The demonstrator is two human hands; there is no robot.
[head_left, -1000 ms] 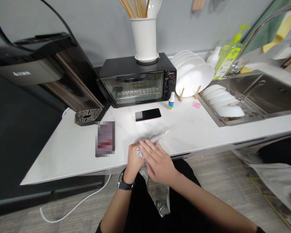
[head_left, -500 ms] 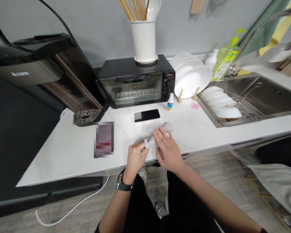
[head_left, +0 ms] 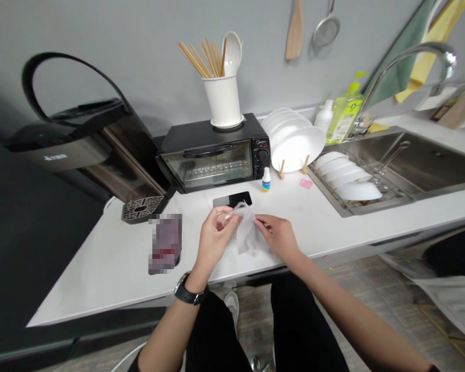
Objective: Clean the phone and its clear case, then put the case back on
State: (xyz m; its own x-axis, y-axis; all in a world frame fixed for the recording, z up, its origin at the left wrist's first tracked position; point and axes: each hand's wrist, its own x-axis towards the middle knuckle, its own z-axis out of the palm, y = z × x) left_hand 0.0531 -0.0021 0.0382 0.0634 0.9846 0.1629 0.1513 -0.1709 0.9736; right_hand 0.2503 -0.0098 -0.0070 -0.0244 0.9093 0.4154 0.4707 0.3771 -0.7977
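— So, what are you holding right now?

— You are holding a thin white wipe (head_left: 248,233) between both hands, lifted just above the white table (head_left: 101,268). Your left hand (head_left: 214,241) is pinching its upper left corner with closed fingertips, and your right hand (head_left: 279,237) is gripping the right edge between thumb and fingers. The sheet is hanging crumpled between them.

— And what is lying around your hands?

— A black phone (head_left: 232,199) is lying flat just behind the wipe, partly hidden by it. To your left, a dark blurred card-like thing (head_left: 165,250) is resting on the table, near your left wrist, which is wearing a black watch (head_left: 186,294).

— What is standing farther back?

— A black toaster oven (head_left: 213,160) is sitting against the wall, carrying a white utensil holder (head_left: 222,101) with chopsticks and a spoon. A small dropper bottle (head_left: 266,180) is standing just beside the oven's right corner, with a pink note (head_left: 306,183) a little to its right. White plates (head_left: 294,144) are leaning in a wooden rack, bowls (head_left: 349,178) are lying in the sink (head_left: 430,165), and a green soap bottle (head_left: 344,116) is standing by the faucet.
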